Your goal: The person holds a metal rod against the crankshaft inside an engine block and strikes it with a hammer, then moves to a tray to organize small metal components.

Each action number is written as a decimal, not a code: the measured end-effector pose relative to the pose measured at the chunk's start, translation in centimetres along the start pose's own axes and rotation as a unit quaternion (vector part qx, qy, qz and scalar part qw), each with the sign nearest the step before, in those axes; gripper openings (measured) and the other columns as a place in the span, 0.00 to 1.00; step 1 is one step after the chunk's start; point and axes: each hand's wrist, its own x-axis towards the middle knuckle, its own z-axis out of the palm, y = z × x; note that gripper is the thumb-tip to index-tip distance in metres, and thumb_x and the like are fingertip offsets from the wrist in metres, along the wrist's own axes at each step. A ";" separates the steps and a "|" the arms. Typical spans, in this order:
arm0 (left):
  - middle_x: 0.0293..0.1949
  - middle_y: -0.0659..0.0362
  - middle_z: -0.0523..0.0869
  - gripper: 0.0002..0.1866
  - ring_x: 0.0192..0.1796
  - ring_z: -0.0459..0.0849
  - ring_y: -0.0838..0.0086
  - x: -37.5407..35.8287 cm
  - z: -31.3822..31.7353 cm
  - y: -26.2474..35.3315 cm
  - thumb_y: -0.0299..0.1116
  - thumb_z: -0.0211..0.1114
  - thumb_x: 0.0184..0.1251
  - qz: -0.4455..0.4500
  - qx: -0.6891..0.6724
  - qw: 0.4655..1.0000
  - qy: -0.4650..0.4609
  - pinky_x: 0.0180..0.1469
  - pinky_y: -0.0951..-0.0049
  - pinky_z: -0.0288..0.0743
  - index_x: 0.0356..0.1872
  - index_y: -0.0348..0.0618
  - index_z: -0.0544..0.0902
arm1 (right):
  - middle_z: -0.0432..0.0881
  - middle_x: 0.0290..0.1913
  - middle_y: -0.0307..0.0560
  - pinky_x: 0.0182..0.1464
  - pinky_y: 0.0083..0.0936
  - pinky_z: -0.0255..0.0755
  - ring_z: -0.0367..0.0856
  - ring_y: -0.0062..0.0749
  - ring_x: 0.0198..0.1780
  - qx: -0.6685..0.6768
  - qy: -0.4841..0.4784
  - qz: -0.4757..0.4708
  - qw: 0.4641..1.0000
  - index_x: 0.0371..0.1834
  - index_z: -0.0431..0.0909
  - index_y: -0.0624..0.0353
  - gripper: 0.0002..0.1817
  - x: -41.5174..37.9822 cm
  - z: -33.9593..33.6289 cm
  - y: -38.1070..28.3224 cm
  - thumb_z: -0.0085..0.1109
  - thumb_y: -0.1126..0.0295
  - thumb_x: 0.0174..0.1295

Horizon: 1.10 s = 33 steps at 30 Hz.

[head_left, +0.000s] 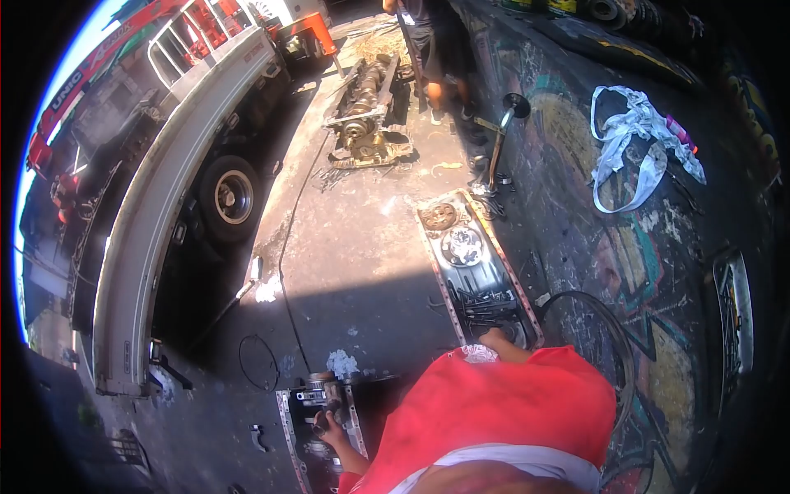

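Observation:
My left hand (331, 430) is at the lower left, its fingers closed round a dark metal part (332, 408) above a narrow metal tray (287, 424). A round, ridged metal piece (321, 379) sits at that tray's far end. On the right, my right hand (496, 339) reaches to the near end of a long metal pan (444, 287); its fingers are too unclear to read. Many dark bolts or rods (485, 306) lie in the pan near this hand. Farther up in it are a brownish gear (439, 216) and a pale round plate (463, 247).
A large engine assembly (362, 115) lies on the floor ahead, with a person (429, 49) standing beside it. A truck bed (152, 214) and wheel (233, 198) flank the left. Pale cloth (644, 136) lies on the right surface. A hose (617, 329) curves beside the pan.

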 end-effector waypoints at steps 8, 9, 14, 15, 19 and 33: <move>0.37 0.52 0.78 0.15 0.39 0.76 0.66 -0.3 0.1 1.6 0.31 0.63 0.54 -0.026 -0.018 1.000 0.005 0.46 0.69 0.69 0.39 0.33 0.75 | 0.74 0.49 0.65 0.53 0.33 0.67 0.73 0.50 0.53 -0.014 0.001 0.002 1.000 0.44 0.76 0.68 0.28 1.0 0.4 0.2 0.56 0.59 0.40; 0.36 0.52 0.78 0.15 0.39 0.76 0.66 -0.3 0.1 1.7 0.31 0.63 0.54 -0.028 -0.019 0.999 0.005 0.46 0.69 0.69 0.39 0.33 0.75 | 0.74 0.48 0.65 0.53 0.34 0.67 0.73 0.50 0.53 -0.014 0.005 0.003 1.000 0.43 0.76 0.68 0.28 1.1 0.5 0.2 0.56 0.59 0.40; 0.36 0.51 0.78 0.15 0.39 0.77 0.66 -0.2 0.1 1.8 0.32 0.62 0.54 -0.028 -0.022 0.999 0.007 0.45 0.69 0.69 0.39 0.32 0.75 | 0.74 0.49 0.65 0.54 0.34 0.67 0.73 0.52 0.53 0.000 -0.002 0.008 1.000 0.44 0.76 0.68 0.28 -0.2 -0.3 -0.7 0.57 0.59 0.40; 0.36 0.51 0.78 0.14 0.39 0.77 0.65 -0.2 0.1 1.6 0.32 0.62 0.54 -0.026 -0.026 0.999 0.008 0.45 0.69 0.69 0.39 0.32 0.75 | 0.74 0.49 0.65 0.54 0.34 0.67 0.73 0.52 0.53 0.008 -0.005 0.007 1.000 0.44 0.76 0.68 0.28 0.1 -0.1 -0.5 0.57 0.60 0.40; 0.37 0.51 0.78 0.15 0.40 0.76 0.65 0.1 0.1 0.2 0.31 0.62 0.53 -0.004 -0.018 1.000 0.004 0.46 0.68 0.69 0.39 0.32 0.75 | 0.74 0.49 0.65 0.54 0.34 0.67 0.73 0.52 0.53 0.017 -0.001 -0.001 1.000 0.43 0.76 0.68 0.27 0.5 0.2 -0.4 0.57 0.60 0.40; 0.39 0.51 0.78 0.16 0.43 0.76 0.64 0.0 0.0 0.4 0.31 0.63 0.52 -0.030 -0.033 0.999 0.003 0.49 0.67 0.68 0.40 0.32 0.75 | 0.75 0.46 0.66 0.52 0.33 0.68 0.75 0.52 0.50 0.009 0.018 -0.002 1.000 0.41 0.76 0.70 0.27 2.0 1.5 -0.1 0.58 0.61 0.38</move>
